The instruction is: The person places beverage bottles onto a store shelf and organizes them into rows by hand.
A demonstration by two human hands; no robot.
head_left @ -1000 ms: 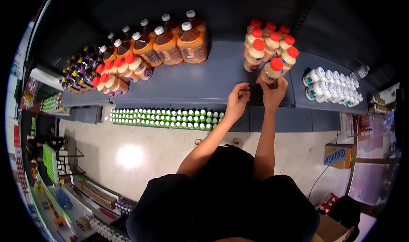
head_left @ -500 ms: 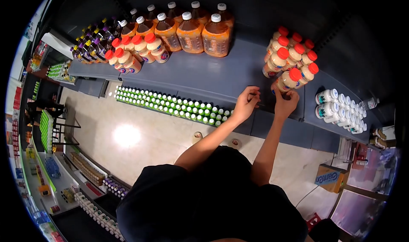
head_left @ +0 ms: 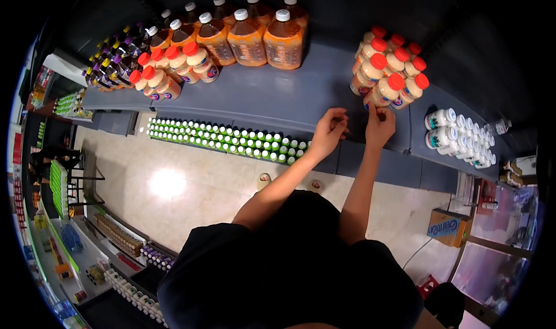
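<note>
My right hand (head_left: pixel 380 126) is at the front bottle (head_left: pixel 383 91) of a group of red-capped cream-coloured bottles (head_left: pixel 370 69) on the dark shelf (head_left: pixel 255 94). Its fingertips touch the lower part of that bottle, which stands close against the others. To the left, my left hand (head_left: pixel 330 133) hovers over the shelf's front edge with fingers curled and apart, holding nothing. Another group of red-capped bottles (head_left: pixel 202 65) stands at the shelf's left part, in front of large orange-brown bottles (head_left: pixel 284 44).
White bottles (head_left: pixel 443 138) stand on the shelf at the right. Green bottles with white caps (head_left: pixel 231 141) line a lower level. Dark bottles (head_left: pixel 119 68) stand at far left. A cardboard box (head_left: pixel 449 227) rests on the floor at the right.
The view has turned and shifted. The front bottle now sits closer against the group, and my right hand has moved from round its sides to its lower front. My left hand stays empty.
</note>
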